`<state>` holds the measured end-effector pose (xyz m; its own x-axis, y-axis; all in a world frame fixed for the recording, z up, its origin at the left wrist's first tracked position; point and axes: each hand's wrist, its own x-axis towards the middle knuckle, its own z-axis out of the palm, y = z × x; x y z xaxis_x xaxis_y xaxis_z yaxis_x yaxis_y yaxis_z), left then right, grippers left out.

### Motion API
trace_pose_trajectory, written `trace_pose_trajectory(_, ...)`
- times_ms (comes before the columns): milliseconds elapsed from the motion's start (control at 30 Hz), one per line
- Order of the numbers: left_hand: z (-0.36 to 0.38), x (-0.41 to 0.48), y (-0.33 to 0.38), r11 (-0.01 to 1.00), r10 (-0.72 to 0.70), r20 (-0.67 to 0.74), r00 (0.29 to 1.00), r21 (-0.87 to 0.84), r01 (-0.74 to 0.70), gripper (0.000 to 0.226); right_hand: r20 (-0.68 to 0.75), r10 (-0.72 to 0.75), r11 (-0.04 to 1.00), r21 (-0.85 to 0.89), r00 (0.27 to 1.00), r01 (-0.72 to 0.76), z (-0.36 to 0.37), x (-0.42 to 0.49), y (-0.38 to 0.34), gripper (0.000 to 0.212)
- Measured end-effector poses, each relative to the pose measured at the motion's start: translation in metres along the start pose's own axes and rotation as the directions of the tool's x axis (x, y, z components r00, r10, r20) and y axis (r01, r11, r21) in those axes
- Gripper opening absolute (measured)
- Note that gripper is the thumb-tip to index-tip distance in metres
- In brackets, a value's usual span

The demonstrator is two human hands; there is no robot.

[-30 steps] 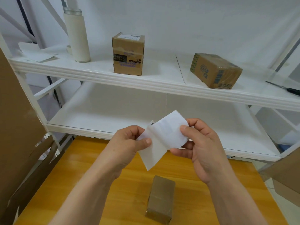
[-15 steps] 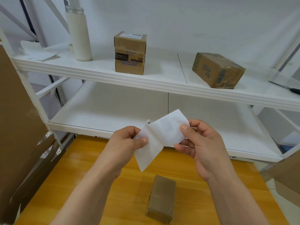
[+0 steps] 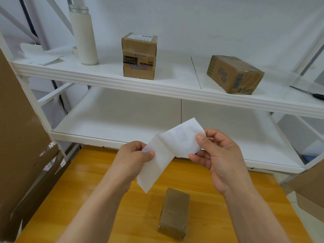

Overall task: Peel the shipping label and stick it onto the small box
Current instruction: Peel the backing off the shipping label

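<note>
Peel in progress, hands working above the wooden table (image 3: pixel 98 186). Far left: a cardboard sheet (image 3: pixel 15 123) is leaning at the table's edge, crowding that side. The left hand (image 3: pixel 131 158) is pinching the backing paper (image 3: pixel 154 165) between thumb and forefinger, fingers clenched on its upper edge; the strip is hanging down-left toward the table. The right hand (image 3: pixel 217 158) is gripping the shipping label (image 3: pixel 182 137) by thumb and fingers, holding it up and to the right. Compared with a second ago, the two sheets are splaying further apart and the backing strip is hanging longer, so the label is judged mostly separated, joined only near the fold between the hands. The small box (image 3: pixel 175 213) is lying on the table just below and between the hands, near the front edge, top face bare and unobstructed. Judgement: once the last join is releasing, the label can be going straight down; open tabletop lies on both sides of the box. Behind, the white shelf (image 3: pixel 175 90) is carrying a bottle (image 3: pixel 84 35) and two other boxes, well clear. Risk: the freed label curling onto itself.
</note>
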<state>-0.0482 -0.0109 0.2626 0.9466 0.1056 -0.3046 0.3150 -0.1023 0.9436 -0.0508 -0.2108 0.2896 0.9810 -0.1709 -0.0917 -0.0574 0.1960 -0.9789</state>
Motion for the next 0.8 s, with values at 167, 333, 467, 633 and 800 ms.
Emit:
trace_pose_trajectory(167, -0.002, 0.005, -0.005, 1.0, -0.021, -0.023, 1.0, 0.004, 0.021, 0.005, -0.018, 0.013, 1.0, -0.011, 1.0, -0.013, 0.0, 0.003, 0.002, 0.01)
trace_pose_trajectory(333, -0.005, 0.014, -0.015, 0.999, -0.048, -0.05, 0.998, 0.013, 0.049, 0.011, -0.031, 0.019, 0.999, -0.043, 0.999, -0.02, 0.001, 0.006, 0.005, 0.008)
trace_pose_trajectory(467, -0.005, 0.023, -0.029, 0.996, -0.084, -0.053, 0.995, -0.007, 0.084, 0.014, -0.029, 0.026, 0.997, -0.073, 0.999, -0.028, 0.004, 0.008, 0.011, 0.007)
trace_pose_trajectory(633, -0.005, 0.039, -0.056, 0.981, -0.18, -0.087, 0.98, -0.084, 0.173, 0.011, -0.003, 0.058, 0.992, -0.11, 0.998, -0.058, 0.005, 0.011, 0.022, 0.007)
trace_pose_trajectory(800, -0.002, 0.067, -0.11, 0.943, -0.334, -0.121, 0.935, -0.059, 0.329, 0.026, 0.019, 0.103, 0.981, -0.17, 0.995, -0.098, 0.009, 0.011, 0.035, 0.007)
